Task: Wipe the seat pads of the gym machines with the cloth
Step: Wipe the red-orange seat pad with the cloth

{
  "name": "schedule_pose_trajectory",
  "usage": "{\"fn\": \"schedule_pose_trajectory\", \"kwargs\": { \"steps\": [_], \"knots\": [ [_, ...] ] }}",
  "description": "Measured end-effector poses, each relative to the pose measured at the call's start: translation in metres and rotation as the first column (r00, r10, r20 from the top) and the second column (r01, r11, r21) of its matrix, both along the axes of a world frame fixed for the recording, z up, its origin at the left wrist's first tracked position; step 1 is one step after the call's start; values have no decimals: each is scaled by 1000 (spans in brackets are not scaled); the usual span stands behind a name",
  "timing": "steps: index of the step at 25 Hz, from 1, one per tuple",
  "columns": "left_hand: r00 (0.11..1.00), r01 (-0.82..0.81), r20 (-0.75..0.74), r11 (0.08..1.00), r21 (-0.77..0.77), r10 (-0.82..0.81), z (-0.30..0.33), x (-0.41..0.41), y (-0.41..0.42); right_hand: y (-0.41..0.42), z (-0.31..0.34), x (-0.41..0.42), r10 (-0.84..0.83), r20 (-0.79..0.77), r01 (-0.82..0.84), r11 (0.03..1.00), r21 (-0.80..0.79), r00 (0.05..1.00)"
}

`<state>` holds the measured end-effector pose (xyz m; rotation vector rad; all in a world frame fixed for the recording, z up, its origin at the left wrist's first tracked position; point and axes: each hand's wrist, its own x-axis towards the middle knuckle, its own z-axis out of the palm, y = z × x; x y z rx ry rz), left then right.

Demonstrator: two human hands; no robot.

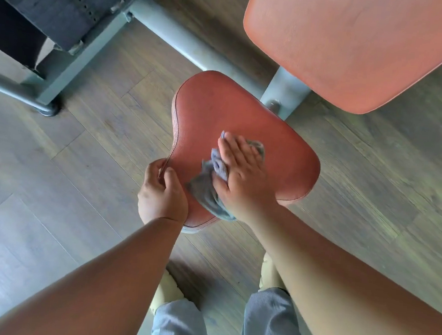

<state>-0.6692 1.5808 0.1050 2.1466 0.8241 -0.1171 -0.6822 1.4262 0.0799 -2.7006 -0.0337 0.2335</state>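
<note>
A reddish-brown seat pad of a gym machine sits in the middle of the head view. A crumpled grey-blue cloth lies on its near part. My right hand lies flat on the cloth, fingers straight, and presses it onto the pad. My left hand grips the pad's near left edge, fingers curled around the rim. Part of the cloth is hidden under my right palm.
A larger orange back pad rises at the upper right on a grey post. A grey frame tube and a dark weight stack stand at the upper left. Wood-look floor surrounds the seat; my feet are below it.
</note>
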Motion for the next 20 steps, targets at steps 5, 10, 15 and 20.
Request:
{"fn": "schedule_pose_trajectory", "kwargs": {
  "steps": [5,10,15,20],
  "knots": [
    [1000,-7,-17,1000,13,7,-3,2,-1,-89,-6,-25,-72,-115,60,993,-98,991],
    [1000,21,-18,1000,23,-20,-7,2,1,-71,-15,65,-300,-131,281,949,-141,945],
    [1000,23,-11,999,24,-23,-11,1,3,10,-17,163,-68,-149,53,993,-101,987],
    [999,32,-23,999,31,-31,-12,1,4,48,-2,123,357,-80,-356,934,31,931]
  ]
}}
